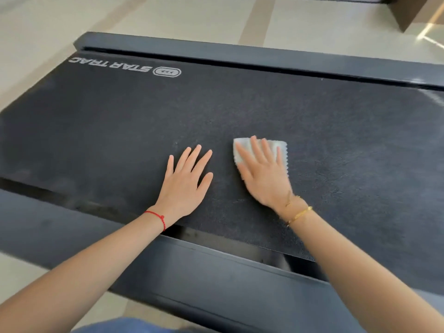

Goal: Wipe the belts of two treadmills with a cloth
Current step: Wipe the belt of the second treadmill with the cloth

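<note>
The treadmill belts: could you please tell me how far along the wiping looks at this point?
Done: nothing can be confirmed; the belt shows no clear wiped patch. In hand: the right hand presses the white cloth flat on the belt, fingers straight, while the left hand rests flat beside it, apart from the cloth. Left: probably much of this belt, plus the second treadmill, which is not in view.

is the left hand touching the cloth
Apart. The head view shows the left hand flat on the belt, with bare belt between it and the cloth under the right hand.
</note>
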Demonstrator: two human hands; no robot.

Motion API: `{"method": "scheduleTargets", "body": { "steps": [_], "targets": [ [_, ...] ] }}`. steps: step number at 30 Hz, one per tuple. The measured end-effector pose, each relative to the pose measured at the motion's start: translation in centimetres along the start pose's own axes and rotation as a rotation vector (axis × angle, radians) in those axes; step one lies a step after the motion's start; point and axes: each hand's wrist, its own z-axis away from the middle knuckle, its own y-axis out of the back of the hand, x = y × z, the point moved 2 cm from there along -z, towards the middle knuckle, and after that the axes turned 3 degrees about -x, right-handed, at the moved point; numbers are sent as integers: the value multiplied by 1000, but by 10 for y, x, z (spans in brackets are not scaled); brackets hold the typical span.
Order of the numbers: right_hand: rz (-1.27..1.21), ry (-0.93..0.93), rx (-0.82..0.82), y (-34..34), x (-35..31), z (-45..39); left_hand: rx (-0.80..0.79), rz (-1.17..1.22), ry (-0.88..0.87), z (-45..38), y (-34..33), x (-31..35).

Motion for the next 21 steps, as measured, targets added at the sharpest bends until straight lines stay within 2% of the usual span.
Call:
{"method": "scheduleTargets", "body": {
  "steps": [3, 6, 8, 11, 14, 18, 21],
  "targets": [
    [-8, 204, -70, -10, -34, 28, -14, -37, 54, 11, 5, -16],
    [-13, 269, -104, -9, -20, 42, -47, -65, 74, 22, 12, -32],
    [13, 220, -71, -3, 1, 33, -68, -64, 75, 24, 17, -43],
    [-12, 8, -25, 8, 21, 9, -84, -109, 73, 23, 24, -59],
    [-34, -66, 6, 2, -2, 1, -79, -123, 73, 21, 29, -81],
    [2, 210, -29, -23, -83, 7, -63, -78, 113, 17, 33, -109],
    [-19, 250, -49, -31, -107, -26, -54, -59, 97, 10, 35, -129]
  ]
}}
